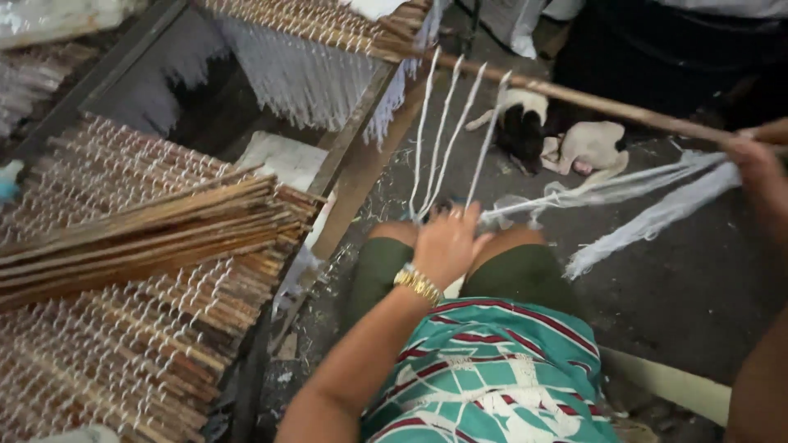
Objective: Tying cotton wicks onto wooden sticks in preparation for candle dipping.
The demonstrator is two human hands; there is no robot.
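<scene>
Left hand (443, 242) pinched the white cords (443, 135) at the knee, keeping them taut from the stick (607, 105); right hand (759, 160) apparently closed around its far end.

Rough wooden stick (607, 105), soft white cotton strands (447, 131), shiny gold metal wristwatch (418, 284)

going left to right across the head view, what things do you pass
stack of brown sticks wound with white thread → wooden frame post → left hand on the white strands → black and white puppy → right hand gripping the long stick
</scene>
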